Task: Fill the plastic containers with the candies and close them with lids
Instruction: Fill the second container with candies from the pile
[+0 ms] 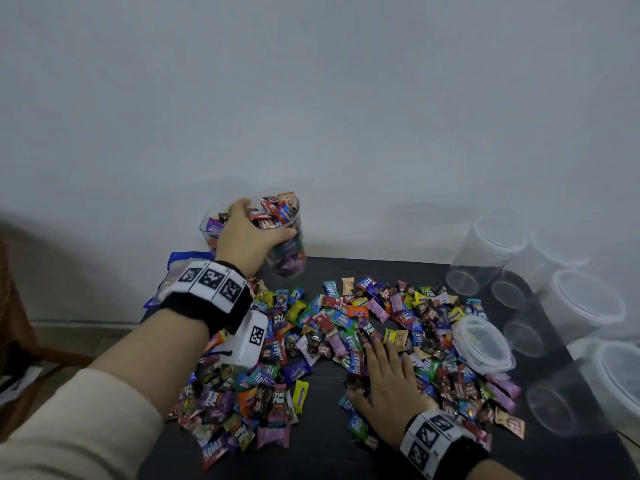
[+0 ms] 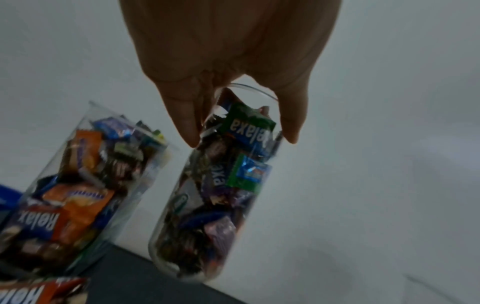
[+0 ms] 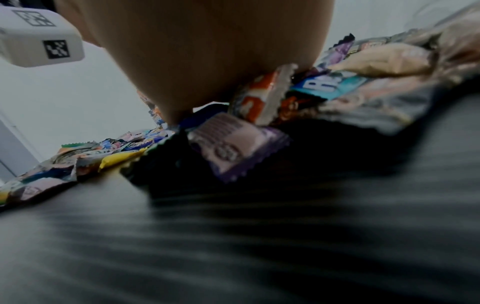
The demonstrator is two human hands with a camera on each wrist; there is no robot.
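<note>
My left hand [image 1: 258,230] grips the rim of a clear plastic container [image 1: 289,258] from above, thumb on one side and fingers on the other. It is full of wrapped candies and stands at the table's back edge. The left wrist view shows this container [image 2: 207,205] slightly tilted under my left hand [image 2: 233,72]. A second filled container [image 2: 78,185] stands just to its left. Loose candies [image 1: 346,327] cover the dark table. My right hand [image 1: 388,379] lies flat on them with straight fingers. A stack of clear lids [image 1: 483,344] sits to its right.
Several empty clear containers [image 1: 485,258] stand along the right side of the black table [image 1: 322,441]. A blue-edged bag [image 1: 173,271] lies at the back left corner. A white wall rises right behind the table. The floor drops off on the left.
</note>
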